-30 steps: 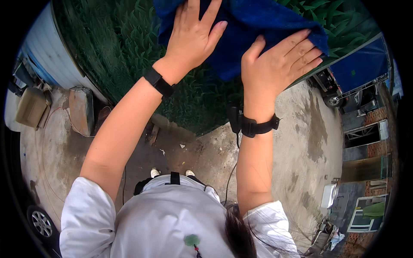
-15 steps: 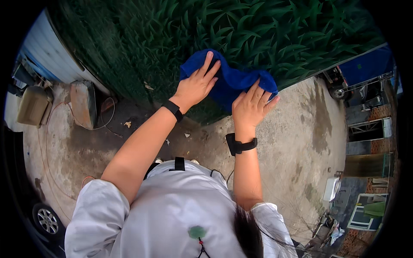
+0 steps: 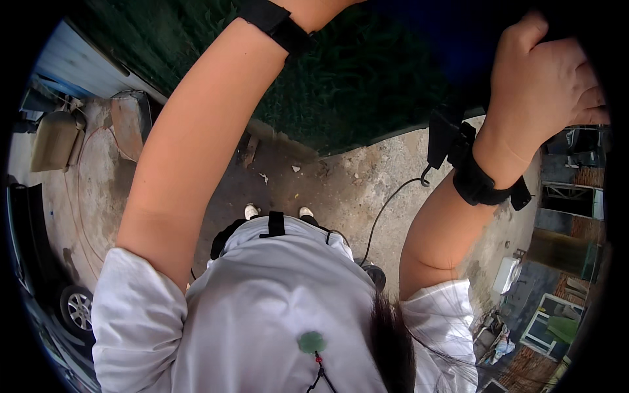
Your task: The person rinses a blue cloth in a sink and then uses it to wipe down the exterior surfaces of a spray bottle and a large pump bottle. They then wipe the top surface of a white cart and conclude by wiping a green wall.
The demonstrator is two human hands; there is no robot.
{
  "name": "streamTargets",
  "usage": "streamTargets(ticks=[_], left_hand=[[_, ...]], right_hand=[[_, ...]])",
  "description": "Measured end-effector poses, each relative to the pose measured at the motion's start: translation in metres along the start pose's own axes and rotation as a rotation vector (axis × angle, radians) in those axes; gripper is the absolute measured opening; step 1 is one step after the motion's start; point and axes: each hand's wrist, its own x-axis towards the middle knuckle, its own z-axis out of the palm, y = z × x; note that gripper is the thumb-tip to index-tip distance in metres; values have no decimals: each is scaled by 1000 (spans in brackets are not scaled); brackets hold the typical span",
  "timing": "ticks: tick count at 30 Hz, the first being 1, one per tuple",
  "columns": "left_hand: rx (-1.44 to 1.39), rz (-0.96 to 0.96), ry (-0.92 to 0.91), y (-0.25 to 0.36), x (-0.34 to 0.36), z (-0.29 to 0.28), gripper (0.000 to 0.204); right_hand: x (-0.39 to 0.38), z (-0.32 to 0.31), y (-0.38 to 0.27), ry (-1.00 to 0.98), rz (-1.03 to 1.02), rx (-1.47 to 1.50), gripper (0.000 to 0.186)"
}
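Note:
My left hand [image 3: 324, 9] is raised at the top edge, where only its wrist end shows; its fingers lie beyond the picture. Up at the right is my right hand [image 3: 540, 82], its fingers curled and closed at the edge of a blue cloth [image 3: 429, 29]. The cloth hangs dark and blurred between the two hands, close to the camera. Behind it stands a dark green panel [image 3: 151, 33] with a leaf pattern. Both wrists wear black straps, and a black cord [image 3: 383, 213] runs down from the right one.
Stained concrete ground [image 3: 367, 177] lies around my feet. On the left are a beige seat-like block [image 3: 56, 141], a worn box-shaped thing [image 3: 128, 121], a thin hose and a dark car with its wheel [image 3: 78, 308]. Brick walls and a window frame [image 3: 547, 324] line the right side.
Both hands have left the panel's surface and come up toward the camera, the right one also moving far to the right. The cloth, earlier pressed flat under them, is now lifted with them.

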Motion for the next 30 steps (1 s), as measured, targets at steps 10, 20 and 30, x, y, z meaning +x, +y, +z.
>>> streamTargets(ticks=[10, 20, 30], left_hand=[[-125, -268, -1020, 34, -218, -117, 47], [-52, -305, -656, -23, -70, -77, 59], [-115, -446, -784, -10, -178, -85, 54]], right_hand=[[-273, -38, -96, -642, -104, 77, 49], [-77, -26, -110, -456, 311, 2, 60], [-152, -1, -181, -491, 157, 203, 56]])
